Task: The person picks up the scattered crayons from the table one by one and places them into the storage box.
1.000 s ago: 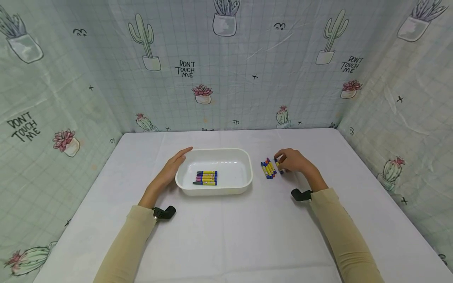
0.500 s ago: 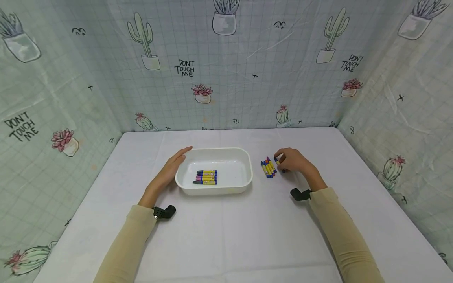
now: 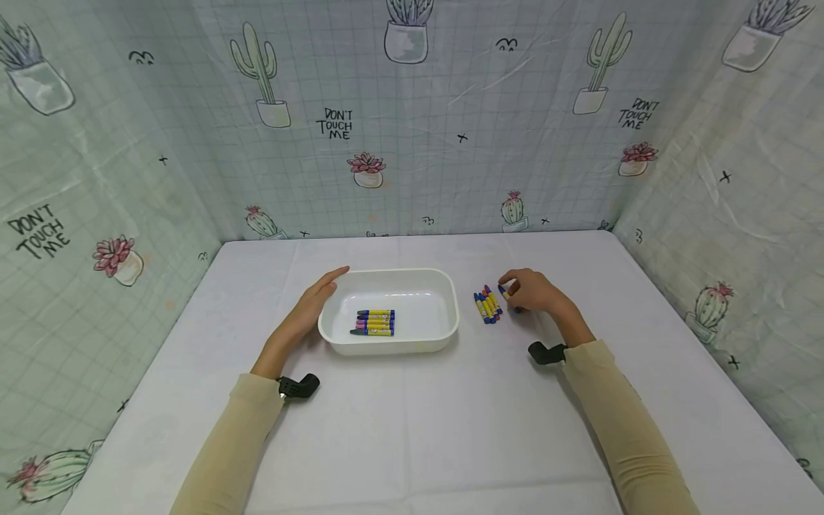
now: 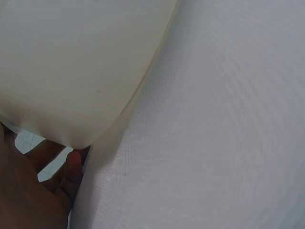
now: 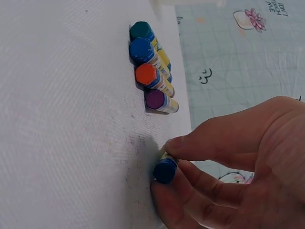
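Pinching a short crayon [image 5: 166, 171], blue-ended and yellow-wrapped, in the fingers [image 5: 205, 140] of the right hand [image 3: 532, 292], low at the white bench [image 3: 483, 408], near a row of crayons [image 5: 147, 74] showing green, blue, orange and purple ends. Resting the left hand [image 3: 312, 304], with fingers extended, against a white tray [image 3: 421, 315] bearing more crayons [image 3: 376, 324] laid side by side.

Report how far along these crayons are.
Apparently done: a row of crayons lies side by side in the white tray. In hand: the right hand pinches a blue-ended crayon. Seemingly left: four crayons grouped on the white tablecloth, outside the tray.
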`<state>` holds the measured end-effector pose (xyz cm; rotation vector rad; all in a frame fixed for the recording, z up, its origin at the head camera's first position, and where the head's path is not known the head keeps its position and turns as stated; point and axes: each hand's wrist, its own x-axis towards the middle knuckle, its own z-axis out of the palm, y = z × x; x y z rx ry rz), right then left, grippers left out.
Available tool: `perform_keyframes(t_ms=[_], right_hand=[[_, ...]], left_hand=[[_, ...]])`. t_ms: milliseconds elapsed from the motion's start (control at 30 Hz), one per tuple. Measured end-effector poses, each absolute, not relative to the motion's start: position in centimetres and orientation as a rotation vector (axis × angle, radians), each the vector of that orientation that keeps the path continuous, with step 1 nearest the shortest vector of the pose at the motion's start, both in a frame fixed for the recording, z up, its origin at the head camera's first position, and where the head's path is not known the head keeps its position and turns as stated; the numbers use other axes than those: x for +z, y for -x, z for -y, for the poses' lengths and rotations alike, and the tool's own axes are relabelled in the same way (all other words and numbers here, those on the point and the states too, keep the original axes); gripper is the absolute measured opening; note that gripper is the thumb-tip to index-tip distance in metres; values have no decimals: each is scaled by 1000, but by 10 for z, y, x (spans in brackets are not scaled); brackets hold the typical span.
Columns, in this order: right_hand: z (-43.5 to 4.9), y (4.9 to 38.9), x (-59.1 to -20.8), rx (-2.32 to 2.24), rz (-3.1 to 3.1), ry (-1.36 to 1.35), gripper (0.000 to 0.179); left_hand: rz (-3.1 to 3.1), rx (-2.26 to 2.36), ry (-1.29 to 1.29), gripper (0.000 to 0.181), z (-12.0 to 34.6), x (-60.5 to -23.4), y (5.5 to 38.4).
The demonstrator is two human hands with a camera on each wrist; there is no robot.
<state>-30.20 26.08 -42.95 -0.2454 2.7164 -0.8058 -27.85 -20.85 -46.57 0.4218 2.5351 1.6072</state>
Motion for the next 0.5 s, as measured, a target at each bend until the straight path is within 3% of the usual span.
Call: perform_keyframes(t_ms=[333,500], right_hand=[[-262,302,-425,-846,-2720,235,53],[-261,300,-422,-860,-2718,225,52]], left_hand=[[-2520,1593,-402,51,199,-438,260],[-2542,1586,-410,51,202,-449,267]])
